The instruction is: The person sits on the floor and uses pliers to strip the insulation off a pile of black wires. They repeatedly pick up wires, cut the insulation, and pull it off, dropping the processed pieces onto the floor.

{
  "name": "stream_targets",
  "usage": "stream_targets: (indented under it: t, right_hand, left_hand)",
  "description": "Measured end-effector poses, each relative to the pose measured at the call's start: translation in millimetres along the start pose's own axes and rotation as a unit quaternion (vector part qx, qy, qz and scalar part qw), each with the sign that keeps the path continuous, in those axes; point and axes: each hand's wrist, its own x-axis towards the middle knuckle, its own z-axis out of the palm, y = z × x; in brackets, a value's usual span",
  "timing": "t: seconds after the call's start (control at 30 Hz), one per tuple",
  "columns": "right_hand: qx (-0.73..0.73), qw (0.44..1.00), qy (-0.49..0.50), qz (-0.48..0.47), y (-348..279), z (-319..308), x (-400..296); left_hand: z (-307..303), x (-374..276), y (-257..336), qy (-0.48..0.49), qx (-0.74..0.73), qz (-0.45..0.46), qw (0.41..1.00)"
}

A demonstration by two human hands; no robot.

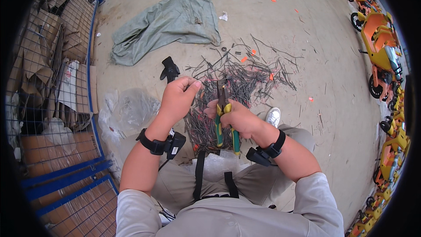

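My right hand (238, 117) grips combination pliers (222, 100) with green and yellow handles, their dark jaws pointing away from me. To the left, my left hand (181, 97) has thumb and forefinger pinched together. A thin dark wire (209, 81) appears to run from those fingertips towards the plier jaws; its ends are hard to make out. Beneath both hands, a heap of short dark wire and sheathing scraps (243, 82) spreads over the floor, with pink bits among it. A black work glove (169, 68) lies just beyond my left hand.
A grey-green woven sack (171, 26) lies ahead on the concrete floor. Clear plastic bags (128, 108) sit at left, beside a blue mesh cage (93, 56) holding flattened cardboard (39, 49). Yellow and orange ride-on toy vehicles (378, 46) line the right side. Bubble wrap (218, 166) lies between my legs.
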Motion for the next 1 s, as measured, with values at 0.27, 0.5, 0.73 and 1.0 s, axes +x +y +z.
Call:
stream_targets:
  t: [0.27,0.5,0.73,1.0]
  right_hand:
    - [-0.040,0.999,0.002,-0.003,1.0,-1.8,2.7]
    - [-0.023,1.000,0.011,0.011,1.2,-2.1,0.7]
    - [-0.060,0.998,-0.018,0.006,2.4,-1.9,-1.3]
    - [-0.081,0.997,0.002,0.000,-8.0,3.9,-6.3]
  left_hand:
    - [13.6,-9.4,-3.4,-0.084,0.112,-0.025,0.990]
    - [16.6,-6.5,-5.5,0.017,0.007,-0.010,1.000]
    - [21.4,-8.5,-4.5,-0.032,0.120,-0.016,0.992]
    - [23.1,-12.9,0.0,-0.111,0.113,-0.021,0.987]
